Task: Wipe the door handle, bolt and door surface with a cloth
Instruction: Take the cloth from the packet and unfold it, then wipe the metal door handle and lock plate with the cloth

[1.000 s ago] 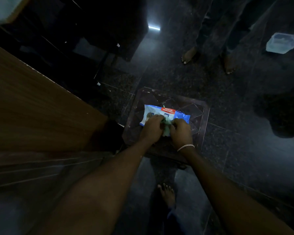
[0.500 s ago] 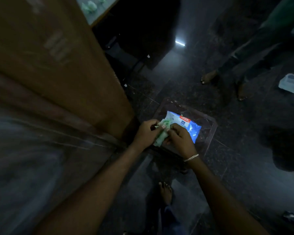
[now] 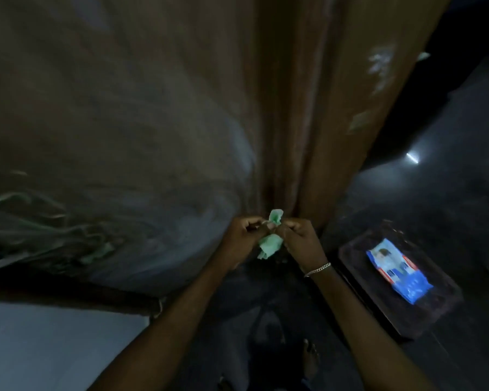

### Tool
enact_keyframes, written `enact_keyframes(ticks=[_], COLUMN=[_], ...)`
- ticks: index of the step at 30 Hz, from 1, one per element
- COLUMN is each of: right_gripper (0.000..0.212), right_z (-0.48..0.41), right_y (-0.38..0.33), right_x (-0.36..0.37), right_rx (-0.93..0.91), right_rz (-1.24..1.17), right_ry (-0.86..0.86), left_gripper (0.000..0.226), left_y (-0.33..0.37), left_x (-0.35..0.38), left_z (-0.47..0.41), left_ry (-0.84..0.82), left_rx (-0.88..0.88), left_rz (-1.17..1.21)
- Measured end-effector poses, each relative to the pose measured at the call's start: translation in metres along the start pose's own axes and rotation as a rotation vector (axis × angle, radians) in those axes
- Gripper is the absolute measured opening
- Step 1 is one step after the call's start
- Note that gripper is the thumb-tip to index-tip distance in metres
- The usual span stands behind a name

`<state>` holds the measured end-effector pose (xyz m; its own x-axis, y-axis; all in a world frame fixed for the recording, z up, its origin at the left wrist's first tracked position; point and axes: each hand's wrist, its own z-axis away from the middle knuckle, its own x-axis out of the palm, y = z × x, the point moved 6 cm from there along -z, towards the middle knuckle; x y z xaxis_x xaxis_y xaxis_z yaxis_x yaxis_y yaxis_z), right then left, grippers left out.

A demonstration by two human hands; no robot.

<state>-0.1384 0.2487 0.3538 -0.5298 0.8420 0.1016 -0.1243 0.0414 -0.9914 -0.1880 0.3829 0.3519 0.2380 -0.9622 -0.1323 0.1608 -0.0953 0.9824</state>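
A crumpled pale green cloth (image 3: 271,241) hangs between my two hands in front of me. My left hand (image 3: 244,235) pinches it from the left and my right hand (image 3: 301,237), with a bracelet at the wrist, pinches it from the right. Behind the hands rises the brown wooden door (image 3: 322,108), blurred by motion; pale metal fittings (image 3: 380,69) show on it at the upper right, too blurred to make out as handle or bolt.
A blue wipes packet (image 3: 397,270) lies on a dark tray (image 3: 441,306) on the black floor at the right. My bare foot (image 3: 311,359) shows below. A light reflection (image 3: 412,158) glints on the floor. A pale surface (image 3: 40,348) fills the lower left.
Both hands lifted the green cloth out of the blue packet and away from the tray. My view swung left and up toward the door, so the tray now lies at the right.
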Motion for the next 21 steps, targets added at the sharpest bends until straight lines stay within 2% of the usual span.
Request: enact_keyframes(ticks=[4,7,10,15,21], right_gripper=[0.029,0.023,0.008,0.022,0.023], right_z=[-0.001,0.001,0.008,0.017,0.022], right_y=[-0.008,-0.009,-0.009,-0.002,0.005], right_x=[0.116,0.197,0.272,0.375,0.461], right_rx=[0.062,0.093,0.104,0.089,0.058], right_rz=[-0.086,-0.082,-0.086,-0.047,0.030], right_ry=[-0.148,-0.302,-0.409,-0.476,-0.538], left_gripper=[0.007,0.010,0.015,0.014,0.015], left_y=[-0.003,-0.009,-0.019,-0.029,-0.045], left_x=[-0.104,-0.180,-0.251,-0.339,-0.406], left_z=[0.056,0.100,0.146,0.216,0.261], left_ry=[0.173,0.303,0.432,0.645,0.762], left_rx=[0.017,0.010,0.005,0.039,0.022], left_rz=[0.060,0.090,0.152,0.151,0.191])
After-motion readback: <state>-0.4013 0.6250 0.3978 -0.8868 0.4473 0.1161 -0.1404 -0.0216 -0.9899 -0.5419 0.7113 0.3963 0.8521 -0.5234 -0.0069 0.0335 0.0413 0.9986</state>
